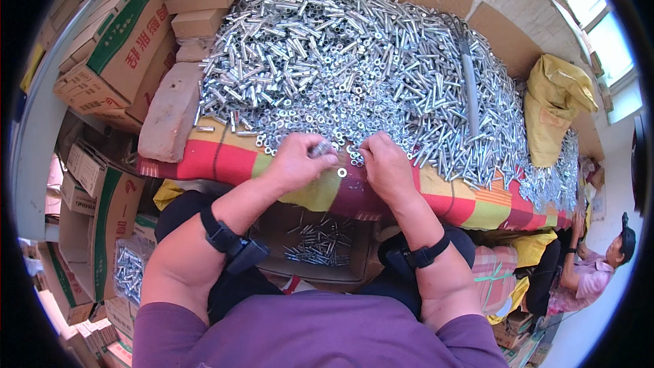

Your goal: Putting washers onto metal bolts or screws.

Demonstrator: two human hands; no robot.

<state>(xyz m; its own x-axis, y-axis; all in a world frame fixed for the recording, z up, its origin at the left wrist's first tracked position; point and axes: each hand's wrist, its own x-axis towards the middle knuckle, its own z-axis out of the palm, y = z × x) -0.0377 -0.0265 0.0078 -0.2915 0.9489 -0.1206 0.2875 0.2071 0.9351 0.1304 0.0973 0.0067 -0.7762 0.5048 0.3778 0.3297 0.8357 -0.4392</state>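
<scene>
My left hand is closed on small shiny metal pieces at the front of the table; their exact kind is hard to make out. Just to its right, my right hand pinches its thumb and fingers together beside some loose washers. Whatever lies between those fingertips is too small to tell. A single washer rests on the checked cloth between the hands. Behind them spreads a heap of washers, with metal sleeves at the back left and long bolts to the right.
Below the table edge, a cardboard box holds several bolts. A block and stacked cartons stand left. At the right are a yellow sack, a grey metal bar on the heap, and another person.
</scene>
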